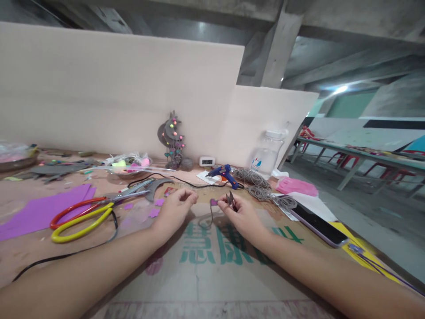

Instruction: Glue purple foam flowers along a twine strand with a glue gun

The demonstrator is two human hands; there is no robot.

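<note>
My right hand (245, 217) pinches a small purple piece (213, 202) at the end of a grey cord (206, 225), which hangs in a loop over the cardboard. Dark grey flat pieces (229, 198) stick up between the fingers of that same hand. To its left, my left hand (174, 212) is closed, thumb and fingertips together; whether something tiny is between them I cannot make out. Small purple cut-outs (154, 213) lie beside it. Below both hands is a cardboard sheet (159, 283) with green lettering.
Large red-and-yellow-handled scissors (83, 217) lie left, near purple sheets (46, 210). A blue glue gun (226, 175), grey cord bundles (252, 179) and a plastic jug (267, 153) stand beyond. A phone (318, 223) lies right. A decorated grey moon ornament (171, 137) stands by the partition.
</note>
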